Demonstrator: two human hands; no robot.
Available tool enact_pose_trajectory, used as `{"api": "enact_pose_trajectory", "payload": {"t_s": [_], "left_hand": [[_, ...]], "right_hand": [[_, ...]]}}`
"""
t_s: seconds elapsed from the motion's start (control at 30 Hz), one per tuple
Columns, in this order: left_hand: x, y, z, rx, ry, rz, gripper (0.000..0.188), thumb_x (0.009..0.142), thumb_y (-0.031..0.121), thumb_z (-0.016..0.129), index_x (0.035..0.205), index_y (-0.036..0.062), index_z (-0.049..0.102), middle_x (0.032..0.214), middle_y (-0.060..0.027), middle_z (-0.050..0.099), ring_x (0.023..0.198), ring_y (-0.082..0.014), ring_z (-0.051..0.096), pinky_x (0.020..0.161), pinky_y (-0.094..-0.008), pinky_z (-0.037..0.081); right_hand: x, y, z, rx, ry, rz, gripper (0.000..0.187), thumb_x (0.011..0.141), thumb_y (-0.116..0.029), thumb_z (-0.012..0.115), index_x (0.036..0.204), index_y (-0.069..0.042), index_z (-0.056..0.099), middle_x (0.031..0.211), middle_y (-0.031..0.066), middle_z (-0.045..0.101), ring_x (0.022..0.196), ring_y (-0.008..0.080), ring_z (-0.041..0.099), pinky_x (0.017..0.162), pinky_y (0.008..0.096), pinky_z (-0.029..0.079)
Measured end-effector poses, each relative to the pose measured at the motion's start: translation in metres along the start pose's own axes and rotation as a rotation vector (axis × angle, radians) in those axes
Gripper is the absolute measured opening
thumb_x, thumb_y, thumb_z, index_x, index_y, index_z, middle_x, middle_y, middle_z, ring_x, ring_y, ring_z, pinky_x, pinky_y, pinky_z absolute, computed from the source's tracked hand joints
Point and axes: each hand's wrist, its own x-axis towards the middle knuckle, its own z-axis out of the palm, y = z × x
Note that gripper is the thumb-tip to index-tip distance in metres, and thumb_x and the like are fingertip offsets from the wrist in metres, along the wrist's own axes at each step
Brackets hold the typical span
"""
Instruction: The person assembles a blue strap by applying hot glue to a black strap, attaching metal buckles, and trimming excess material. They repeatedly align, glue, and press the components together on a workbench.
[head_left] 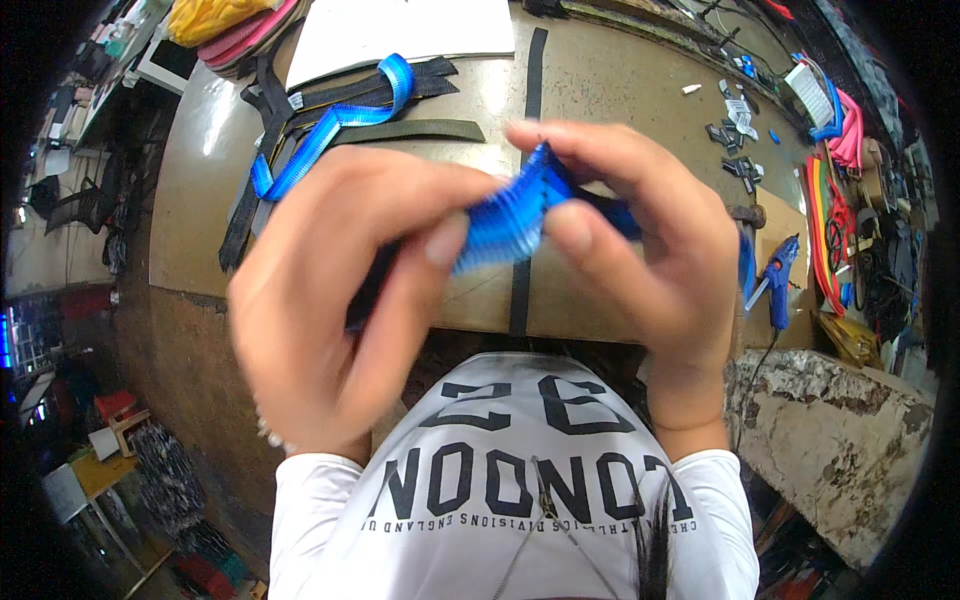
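Note:
Above the near part of the table, both of my hands hold a folded piece of bright blue ribbed ribbon [503, 224]. My left hand [320, 270] is a little blurred and pinches one side of it between thumb and fingers. On the other side, the thumb and fingertips of my right hand [670, 250] grip the ribbon where it is folded to a peak. Dark blue material shows behind the right fingers. Beneath the hands a black strap [535, 80] runs lengthwise over the table. Another blue ribbon [325, 135] lies curled at the left, over black and olive straps [425, 131].
White paper [400, 38] lies at the far side, near a yellow bundle [215, 18]. To the right are small black pieces [740, 170], a blue glue gun [780, 275] with its cord, and colourful strips [820, 240]. A worn stone-like block [830, 430] stands at the near right.

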Motion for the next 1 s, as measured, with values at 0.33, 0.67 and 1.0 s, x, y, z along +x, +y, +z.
{"api": "enact_pose_trajectory", "payload": {"t_s": [0.33, 0.67, 1.0], "left_hand": [[-0.023, -0.096, 0.087, -0.121, -0.223, -0.665, 0.026, 0.087, 0.021, 0.074, 0.089, -0.0043, 0.072, 0.077, -0.0176, 0.069, 0.066, -0.0229, 0.066, 0.064, -0.0326, 0.051], [-0.033, -0.104, 0.109, -0.063, -0.16, -0.624, 0.021, 0.084, 0.017, 0.075, 0.09, -0.0028, 0.072, 0.08, -0.0187, 0.07, 0.07, -0.0277, 0.069, 0.067, -0.0354, 0.053], [-0.038, -0.1, 0.117, 0.131, -0.137, -0.506, 0.015, 0.085, 0.014, 0.073, 0.094, 0.0026, 0.069, 0.085, -0.0106, 0.064, 0.075, -0.0266, 0.062, 0.069, -0.0367, 0.05]], "right_hand": [[-0.053, 0.08, 0.049, 0.011, 0.279, 0.646, 0.018, 0.089, -0.012, 0.072, 0.098, 0.003, 0.07, 0.088, 0.0112, 0.072, 0.077, 0.0131, 0.067, 0.069, 0.0278, 0.052], [-0.06, 0.094, 0.055, -0.308, 0.275, 0.441, 0.015, 0.087, -0.006, 0.071, 0.1, 0.002, 0.07, 0.091, 0.0162, 0.069, 0.079, 0.0263, 0.068, 0.072, 0.0325, 0.052], [-0.059, 0.097, 0.063, -0.526, 0.198, 0.371, 0.018, 0.085, -0.002, 0.068, 0.103, -0.007, 0.071, 0.09, 0.0123, 0.061, 0.077, 0.0308, 0.064, 0.068, 0.0384, 0.051]]}}
